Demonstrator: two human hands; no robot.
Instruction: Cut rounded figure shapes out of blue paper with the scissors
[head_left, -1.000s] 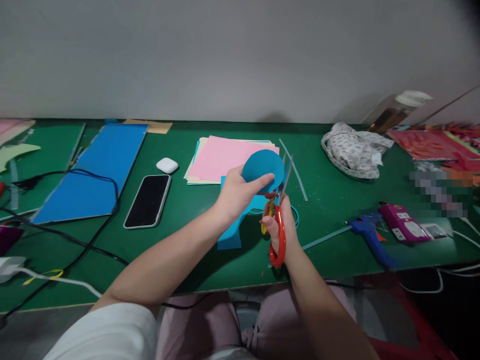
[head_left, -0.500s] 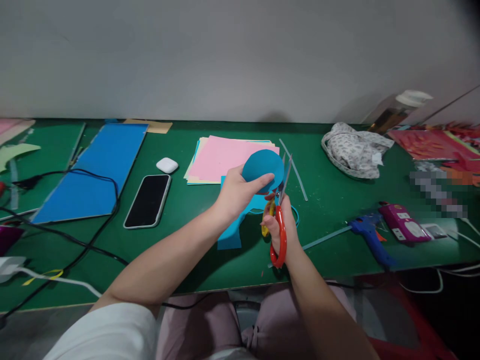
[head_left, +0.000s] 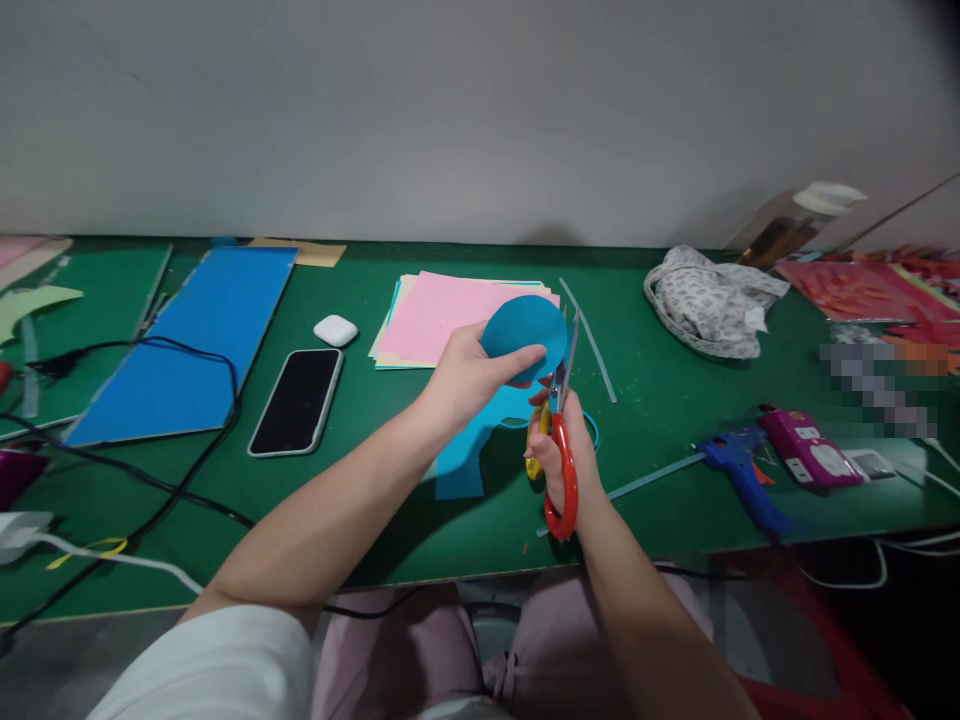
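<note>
Between the thumb and fingers of my left hand point(head_left: 480, 372) is a round blue paper disc point(head_left: 523, 330), held above the table. My right hand point(head_left: 574, 450) grips a pair of scissors point(head_left: 562, 470) with red and yellow handles. Their blades point away from me, slightly parted, at the disc's right edge. Whether the blades touch the paper I cannot tell. Under my hands lies a blue paper offcut point(head_left: 461, 465) with a curved cut edge. A thin blue paper curl shows just right of my right hand. Behind the disc rests a stack of coloured paper, pink sheet point(head_left: 427, 315) on top.
On the green table point(head_left: 390, 510), a phone point(head_left: 296, 403) and white earbud case point(head_left: 335, 330) lie left, beyond them a blue board point(head_left: 191, 345) with black cables across it. To the right are a blue glue gun point(head_left: 742, 480), a purple box point(head_left: 810, 447), a patterned cloth point(head_left: 709, 300) and a bottle point(head_left: 791, 225).
The paper disc and my left hand have shifted slightly left and up. The scissor blades look a little closer together, and their handles have moved slightly right.
</note>
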